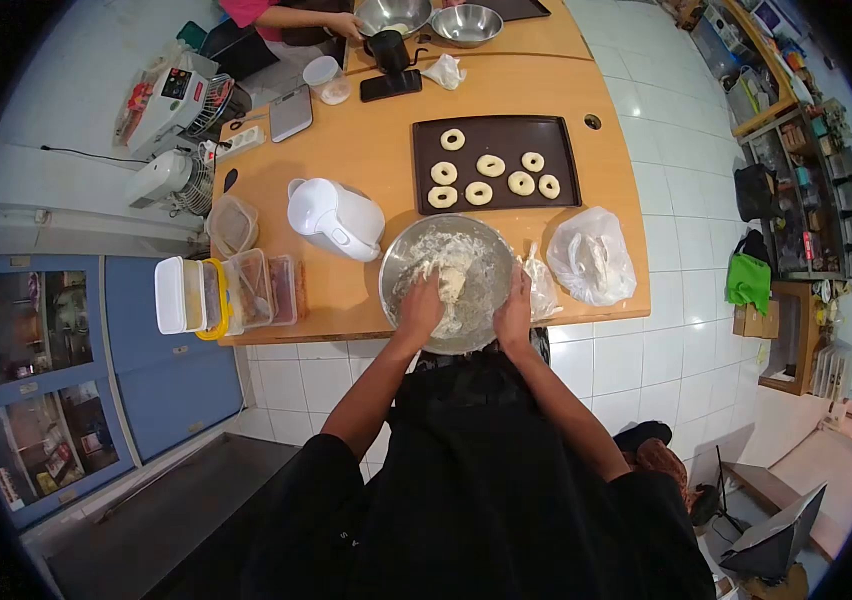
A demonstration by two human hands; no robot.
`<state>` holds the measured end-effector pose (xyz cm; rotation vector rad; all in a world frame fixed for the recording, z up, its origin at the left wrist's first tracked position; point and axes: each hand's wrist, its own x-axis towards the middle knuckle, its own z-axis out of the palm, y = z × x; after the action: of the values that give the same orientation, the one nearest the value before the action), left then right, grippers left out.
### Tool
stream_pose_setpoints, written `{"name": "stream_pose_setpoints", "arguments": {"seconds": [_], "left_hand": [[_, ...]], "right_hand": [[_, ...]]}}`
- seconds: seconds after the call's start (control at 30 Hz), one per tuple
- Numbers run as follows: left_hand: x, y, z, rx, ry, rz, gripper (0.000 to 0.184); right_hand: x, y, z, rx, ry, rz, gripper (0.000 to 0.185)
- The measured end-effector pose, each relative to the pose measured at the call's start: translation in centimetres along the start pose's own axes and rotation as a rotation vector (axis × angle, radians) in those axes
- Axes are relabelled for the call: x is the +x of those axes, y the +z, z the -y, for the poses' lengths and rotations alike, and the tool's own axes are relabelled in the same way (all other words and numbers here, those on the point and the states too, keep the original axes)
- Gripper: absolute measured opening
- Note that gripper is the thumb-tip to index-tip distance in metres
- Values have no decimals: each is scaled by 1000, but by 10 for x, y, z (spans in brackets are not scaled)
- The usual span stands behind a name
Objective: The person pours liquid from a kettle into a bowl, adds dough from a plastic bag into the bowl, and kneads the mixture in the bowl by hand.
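A steel mixing bowl (491,262) stands at the near edge of the wooden table, its inner wall smeared with flour. Inside it lies a rough, shaggy lump of dough (454,283) with loose flour around it. My left hand (420,306) reaches down into the bowl, its fingers curled into the dough and partly hidden by it. On the bowl's right side, my right hand (513,308) grips the rim, fingers outside along the wall.
Beyond the bowl, a dark baking tray (506,128) carries several dough rings. A white electric kettle (334,218) stands left, near plastic containers (246,285). Plastic bags (591,256) lie right. Across the table, another person's hand (344,25) touches a second steel bowl (386,14).
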<state>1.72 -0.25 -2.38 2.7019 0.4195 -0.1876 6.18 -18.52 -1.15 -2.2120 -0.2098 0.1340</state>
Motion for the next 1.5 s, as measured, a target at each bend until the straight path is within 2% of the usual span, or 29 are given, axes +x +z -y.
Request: {"name": "stream_pose_setpoints", "arguments": {"seconds": [0.1, 0.2, 0.3, 0.33, 0.43, 0.53, 0.63, 0.83, 1.03, 1.17, 1.23, 1.33, 1.5], "left_hand": [[9, 24, 2, -168, -24, 163, 64], [3, 27, -7, -243, 90, 224, 60], [-14, 7, -18, -337, 334, 199, 57], [-19, 10, -17, -274, 412, 165, 52], [-26, -6, -23, -193, 316, 460, 52], [-36, -22, -18, -75, 258, 332, 51], [-43, -9, 1, 197, 251, 36, 54], [-29, 3, 14, -226, 75, 298, 31], [-9, 14, 16, -194, 191, 69, 26], [17, 21, 17, -185, 50, 67, 26], [29, 27, 21, -185, -2, 10, 29], [39, 31, 20, -344, -145, -155, 41], [33, 37, 23, -423, -124, -179, 40]], "right_hand": [[-1, 1, 1, 24, -10, -10, 78], [-2, 7, 2, 73, 46, -95, 76], [1, 14, 1, 107, 96, -161, 75], [2, 15, 0, 113, 94, -166, 75], [-2, 16, -3, 115, 96, -171, 74], [-2, 17, -1, 122, 96, -153, 73], [-2, 16, 1, 139, 78, -123, 71], [-2, 15, -4, 111, 46, -139, 71], [6, 9, 4, 172, 31, -100, 72], [5, 4, 4, 126, 8, -80, 72], [5, 6, 2, 136, -7, -87, 72], [0, 6, 0, 160, 17, -97, 71], [-2, 2, 2, 125, 41, -98, 72]]}}
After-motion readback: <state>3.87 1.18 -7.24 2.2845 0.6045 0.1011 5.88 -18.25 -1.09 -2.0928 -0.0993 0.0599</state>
